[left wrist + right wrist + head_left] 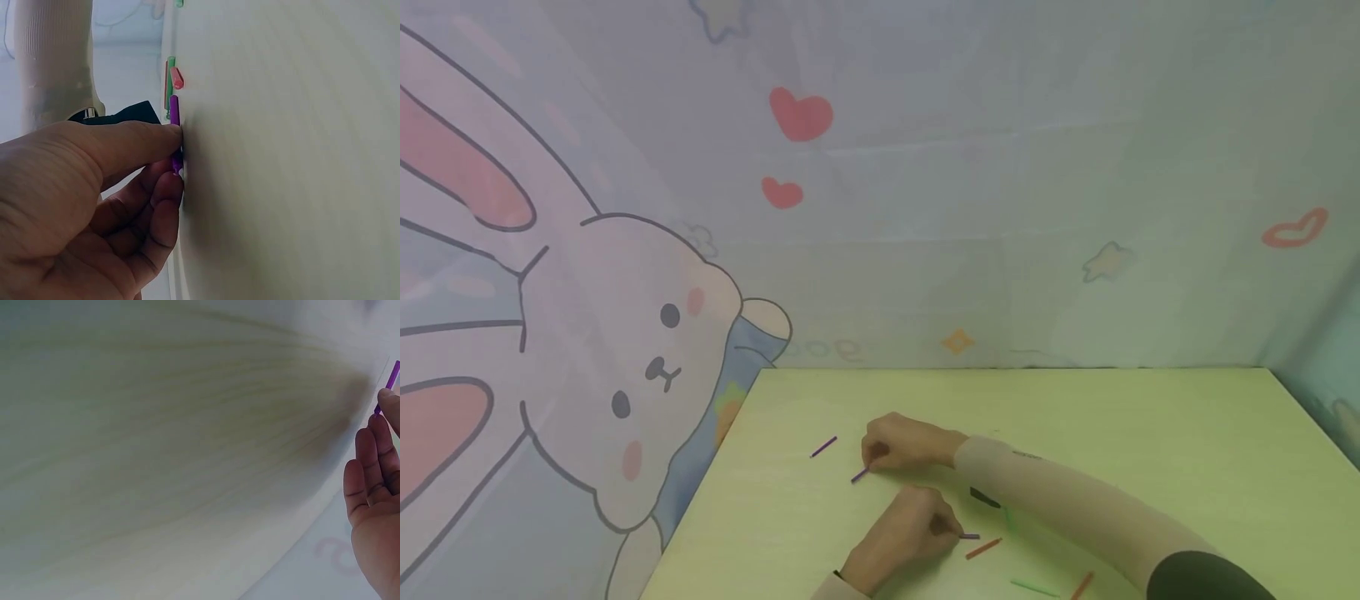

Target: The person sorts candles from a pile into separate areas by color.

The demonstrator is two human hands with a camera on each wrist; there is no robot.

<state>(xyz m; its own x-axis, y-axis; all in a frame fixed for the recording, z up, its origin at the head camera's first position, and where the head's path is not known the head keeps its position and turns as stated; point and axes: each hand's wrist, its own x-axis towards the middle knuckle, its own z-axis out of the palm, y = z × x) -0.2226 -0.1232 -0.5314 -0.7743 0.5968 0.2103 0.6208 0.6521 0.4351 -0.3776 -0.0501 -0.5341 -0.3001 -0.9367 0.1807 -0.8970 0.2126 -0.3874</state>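
My right hand (904, 442), reaching across from the right, pinches a thin purple stick (858, 476) between thumb and fingertips at the tabletop. In the right wrist view that stick (392, 376) shows at the right edge, its narrow tip by the fingertips. Nearer the front, my left hand (907, 532) pinches another purple stick (972, 537). The left wrist view shows this stick (175, 109) between thumb and fingers, close to the table surface. A third purple stick (823, 447) lies loose to the left of the right hand.
An orange-red stick (983, 548) lies just beside the left hand's stick. Another orange-red stick (1082, 586) and a green stick (1034, 588) lie near the table's front. A second green stick (1009, 520) is beside the right sleeve. Behind the table (1150, 433) hangs a printed cloth (925, 250).
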